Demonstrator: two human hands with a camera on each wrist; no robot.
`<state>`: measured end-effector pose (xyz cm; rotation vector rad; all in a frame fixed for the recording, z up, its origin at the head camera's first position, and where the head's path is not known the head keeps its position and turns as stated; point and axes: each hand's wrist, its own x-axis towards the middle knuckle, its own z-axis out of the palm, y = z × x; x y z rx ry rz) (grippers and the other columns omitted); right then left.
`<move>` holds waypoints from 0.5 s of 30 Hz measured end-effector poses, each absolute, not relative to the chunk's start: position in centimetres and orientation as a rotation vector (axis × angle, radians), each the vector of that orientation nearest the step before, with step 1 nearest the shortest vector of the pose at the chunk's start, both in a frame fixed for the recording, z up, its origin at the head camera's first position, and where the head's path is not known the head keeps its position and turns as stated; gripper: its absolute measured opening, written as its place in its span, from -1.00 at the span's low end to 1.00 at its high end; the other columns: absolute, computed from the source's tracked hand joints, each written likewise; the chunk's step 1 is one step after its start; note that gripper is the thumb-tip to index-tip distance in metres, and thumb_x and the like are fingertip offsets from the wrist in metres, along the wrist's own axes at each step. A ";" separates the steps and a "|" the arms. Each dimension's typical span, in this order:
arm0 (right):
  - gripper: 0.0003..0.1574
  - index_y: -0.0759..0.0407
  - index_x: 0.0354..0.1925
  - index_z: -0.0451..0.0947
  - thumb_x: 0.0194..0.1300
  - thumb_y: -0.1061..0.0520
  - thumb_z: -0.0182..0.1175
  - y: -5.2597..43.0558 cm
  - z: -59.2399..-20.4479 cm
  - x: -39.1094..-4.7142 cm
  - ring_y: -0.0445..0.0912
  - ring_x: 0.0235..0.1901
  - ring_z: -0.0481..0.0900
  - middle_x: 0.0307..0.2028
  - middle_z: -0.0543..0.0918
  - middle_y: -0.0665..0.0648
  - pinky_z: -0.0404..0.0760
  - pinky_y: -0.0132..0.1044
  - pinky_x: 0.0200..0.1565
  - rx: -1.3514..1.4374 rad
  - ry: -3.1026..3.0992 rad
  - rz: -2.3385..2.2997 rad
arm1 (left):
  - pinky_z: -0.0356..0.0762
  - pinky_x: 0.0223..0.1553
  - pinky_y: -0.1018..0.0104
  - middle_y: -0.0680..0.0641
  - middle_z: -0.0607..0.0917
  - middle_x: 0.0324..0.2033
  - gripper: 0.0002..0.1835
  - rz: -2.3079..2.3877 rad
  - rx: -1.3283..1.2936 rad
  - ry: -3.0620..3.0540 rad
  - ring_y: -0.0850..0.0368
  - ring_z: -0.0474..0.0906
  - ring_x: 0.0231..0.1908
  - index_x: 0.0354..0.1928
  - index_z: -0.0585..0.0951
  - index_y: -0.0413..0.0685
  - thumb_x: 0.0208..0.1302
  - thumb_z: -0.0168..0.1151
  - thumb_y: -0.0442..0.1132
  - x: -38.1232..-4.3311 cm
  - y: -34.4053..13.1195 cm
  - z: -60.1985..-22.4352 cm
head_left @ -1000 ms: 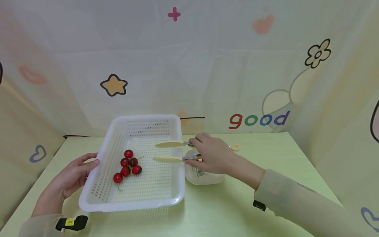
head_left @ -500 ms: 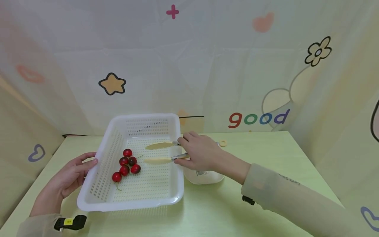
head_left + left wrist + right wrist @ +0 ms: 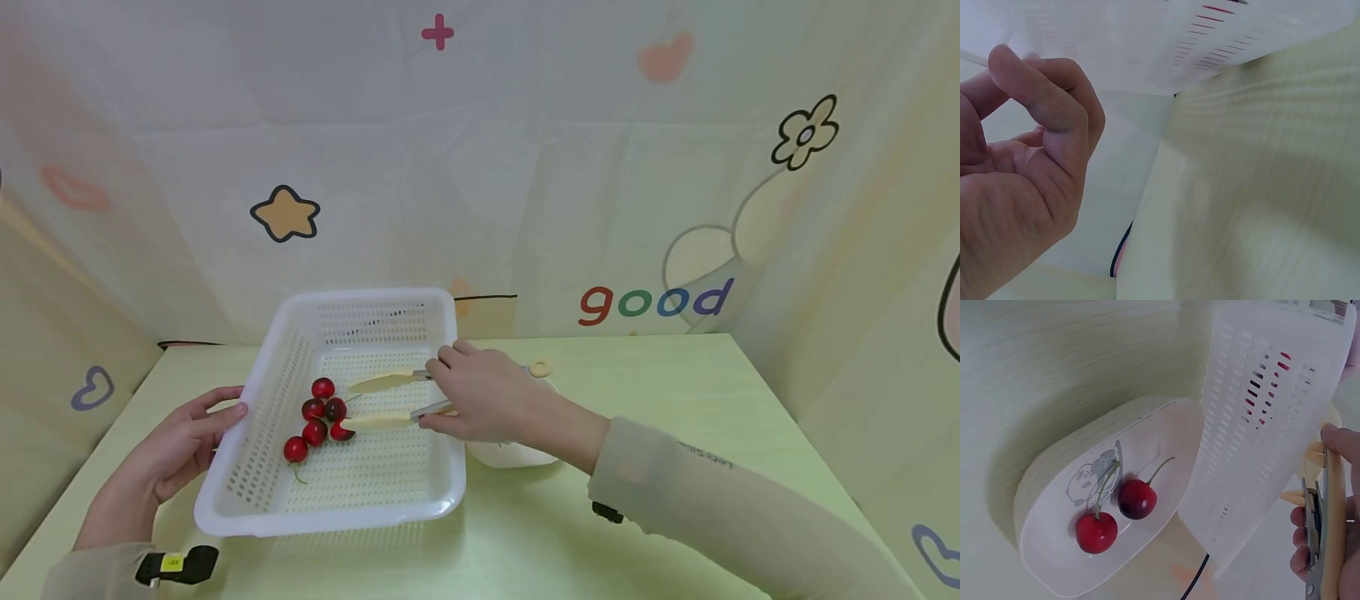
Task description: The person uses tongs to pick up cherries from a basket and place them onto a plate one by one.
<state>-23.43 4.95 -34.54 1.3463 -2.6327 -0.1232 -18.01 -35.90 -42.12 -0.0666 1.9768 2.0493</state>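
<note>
A white perforated plastic basket (image 3: pixel 330 524) holds several dark red cherries (image 3: pixel 315 432), some with stems, grouped toward its left. My left hand (image 3: pixel 180 442) holds the basket's left rim, thumb at the edge and fingers curled on the outer side. With my right hand (image 3: pixel 491 396) I grip a pair of tongs (image 3: pixel 384 382) with cream tips and metal arms, reaching over the basket's right rim. Its tips are spread apart; the nearer one overlaps the rightmost cherry. In the right wrist view the tongs' handle (image 3: pixel 1334 519) lies in my fingers.
A white bowl (image 3: pixel 1041 550) with a grey printed animal stands right of the basket, partly under my right hand in the head view. Two stemmed cherries (image 3: pixel 1096 532) lie in it. A printed curtain (image 3: pixel 525 183) hangs behind the pale green table (image 3: pixel 675 400).
My right hand has moved left with the tongs, bringing their tips from the basket's right part to the cherries. The left hand keeps its hold on the rim.
</note>
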 end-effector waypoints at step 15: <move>-0.30 0.07 0.06 0.65 0.37 -0.46 0.18 1.7 -35.9 -22.7 -0.12 -0.17 0.47 -0.11 0.62 -0.02 0.59 -0.32 -0.41 1.344 -2.613 -0.419 | 0.74 -0.15 0.04 0.05 0.72 -0.08 -0.78 2.068 -0.004 1.950 0.02 0.75 -0.16 0.15 0.43 0.28 0.64 -0.01 -0.24 -18.1 -36.2 -42.3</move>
